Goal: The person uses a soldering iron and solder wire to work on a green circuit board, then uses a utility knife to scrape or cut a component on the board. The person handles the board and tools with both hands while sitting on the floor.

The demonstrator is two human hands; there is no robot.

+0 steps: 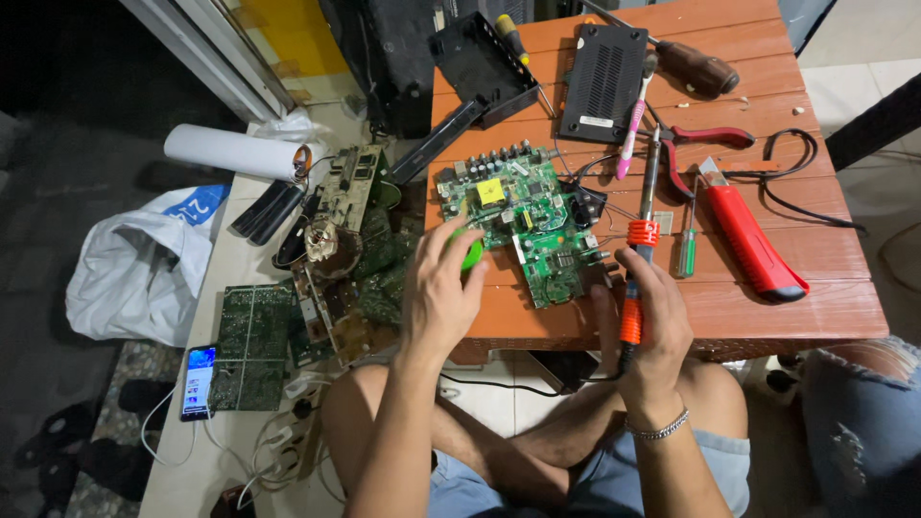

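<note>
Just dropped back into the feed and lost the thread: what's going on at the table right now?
A person sits at a low orange wooden table with a green circuit board lying flat on it. The right hand grips an orange-handled soldering iron, its tip pointing away over the table beside the board. The left hand holds a small green object against the board's near edge. A red utility knife, red-handled pliers and a pink toothbrush lie unused nearby.
</note>
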